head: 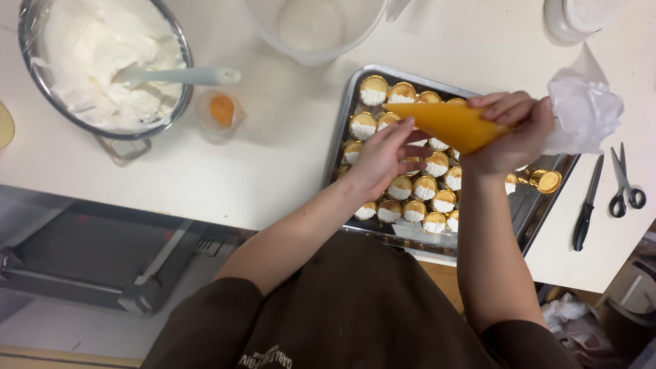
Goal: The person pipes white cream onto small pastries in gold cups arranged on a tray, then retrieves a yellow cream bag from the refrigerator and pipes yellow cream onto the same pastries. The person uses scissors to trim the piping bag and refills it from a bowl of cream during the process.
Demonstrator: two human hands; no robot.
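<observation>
Most of the small gold cups (412,183) on the metal tray (350,102) already carry white cream; I cannot tell how many have their orange topping, so much of that work seems left. My right hand (514,137) grips the orange piping bag (451,125) shut near its crumpled top, while my left hand (379,160) steadies the bag's tip with loosely curled fingers, just above the cups on the worktop (260,164).
</observation>
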